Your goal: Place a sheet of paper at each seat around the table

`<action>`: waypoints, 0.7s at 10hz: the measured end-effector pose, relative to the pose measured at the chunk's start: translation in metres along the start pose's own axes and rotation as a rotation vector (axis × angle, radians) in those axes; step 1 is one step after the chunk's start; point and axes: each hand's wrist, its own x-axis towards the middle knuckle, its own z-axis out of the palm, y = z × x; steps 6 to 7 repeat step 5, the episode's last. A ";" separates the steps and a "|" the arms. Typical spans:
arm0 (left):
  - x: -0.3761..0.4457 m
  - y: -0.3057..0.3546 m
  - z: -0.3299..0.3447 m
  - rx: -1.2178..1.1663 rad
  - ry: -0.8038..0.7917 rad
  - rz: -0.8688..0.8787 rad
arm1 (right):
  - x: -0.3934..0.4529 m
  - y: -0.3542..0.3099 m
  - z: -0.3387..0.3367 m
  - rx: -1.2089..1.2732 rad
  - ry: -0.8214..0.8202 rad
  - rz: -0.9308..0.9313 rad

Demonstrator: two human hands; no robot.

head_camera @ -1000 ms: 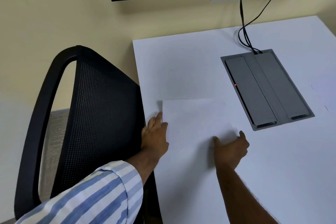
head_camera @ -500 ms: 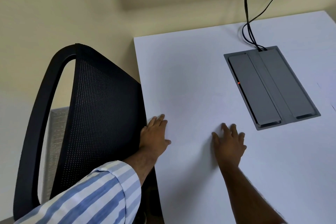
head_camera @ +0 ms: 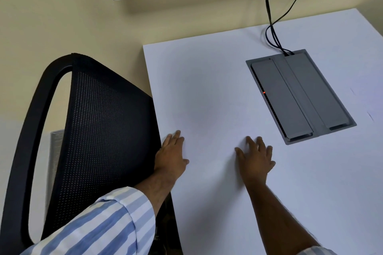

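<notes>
White table (head_camera: 207, 80): both hands, left hand (head_camera: 171, 155) and right hand (head_camera: 256, 159), now press flat and open, holding nothing, the sheet's raised edge no longer discernible.

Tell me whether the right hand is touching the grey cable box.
Apart. The head view shows bare white table between the right hand and the cable box.

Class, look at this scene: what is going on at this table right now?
A person presses the left hand and right hand flat on the white table, in front of the black mesh chair. A white sheet probably lies under the palms, but its edges cannot be told from the tabletop. A grey cable box sits to the right.
</notes>
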 end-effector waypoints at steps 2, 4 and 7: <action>-0.002 0.000 -0.001 -0.051 -0.027 -0.001 | -0.002 0.001 0.000 0.061 0.027 0.005; -0.011 0.001 -0.003 -0.229 0.073 0.001 | -0.005 0.011 -0.002 0.379 0.106 0.005; -0.021 0.006 -0.003 -0.262 0.173 0.003 | -0.009 0.016 -0.005 0.521 0.150 0.034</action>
